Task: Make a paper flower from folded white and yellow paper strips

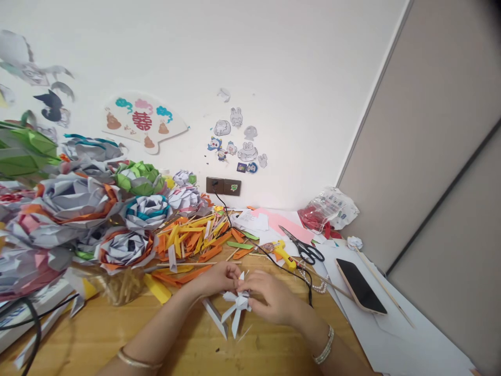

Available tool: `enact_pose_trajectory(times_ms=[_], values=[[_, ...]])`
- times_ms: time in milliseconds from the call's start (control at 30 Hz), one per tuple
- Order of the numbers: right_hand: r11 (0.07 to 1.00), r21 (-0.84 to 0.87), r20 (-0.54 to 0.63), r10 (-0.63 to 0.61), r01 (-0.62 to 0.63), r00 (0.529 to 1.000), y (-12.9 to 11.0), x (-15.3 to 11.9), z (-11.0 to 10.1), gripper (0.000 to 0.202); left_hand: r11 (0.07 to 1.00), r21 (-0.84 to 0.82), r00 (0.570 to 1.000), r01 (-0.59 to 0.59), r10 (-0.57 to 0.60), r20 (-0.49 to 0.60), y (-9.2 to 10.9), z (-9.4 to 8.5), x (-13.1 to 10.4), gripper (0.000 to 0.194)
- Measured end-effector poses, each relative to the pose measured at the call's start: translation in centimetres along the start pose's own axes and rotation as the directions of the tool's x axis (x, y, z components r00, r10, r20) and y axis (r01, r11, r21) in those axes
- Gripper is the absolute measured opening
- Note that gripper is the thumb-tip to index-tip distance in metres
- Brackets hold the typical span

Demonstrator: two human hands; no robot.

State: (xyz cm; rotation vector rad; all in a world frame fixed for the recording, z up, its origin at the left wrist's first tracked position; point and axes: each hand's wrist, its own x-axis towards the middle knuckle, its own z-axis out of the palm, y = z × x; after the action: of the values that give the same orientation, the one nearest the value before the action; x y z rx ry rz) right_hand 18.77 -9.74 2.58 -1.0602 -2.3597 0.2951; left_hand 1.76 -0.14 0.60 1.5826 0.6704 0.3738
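I see my left hand and right hand both pinched shut on a white folded-paper piece, held just above the table, several points already fanned out. I judge it partly assembled. Beyond it lie loose paper strips; finished paper flowers are piled farther left.

Bare wooden table lay open near the person; folded paper strips, a glue gun and scissors crowded beyond, paper flowers blocking the left
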Motion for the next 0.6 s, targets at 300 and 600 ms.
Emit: enact_pose_trajectory(times_ms=[300, 600], values=[[0.972, -0.172, -0.061, 0.153, -0.161, 0.986, -1.3, 0.5, 1.3, 0.021, 0.999, -0.034, 1.0, 0.016, -0.016, -0.001, -0.6, 0.0, 0.3, 0.036], [0.979, -0.188, -0.05, 0.065, -0.073, 0.997, -1.0, 0.3, 1.1, 0.018, 0.999, -0.032, 0.998, 0.04, -0.041, -0.038, -0.3, 0.0, 0.2, 0.044]])
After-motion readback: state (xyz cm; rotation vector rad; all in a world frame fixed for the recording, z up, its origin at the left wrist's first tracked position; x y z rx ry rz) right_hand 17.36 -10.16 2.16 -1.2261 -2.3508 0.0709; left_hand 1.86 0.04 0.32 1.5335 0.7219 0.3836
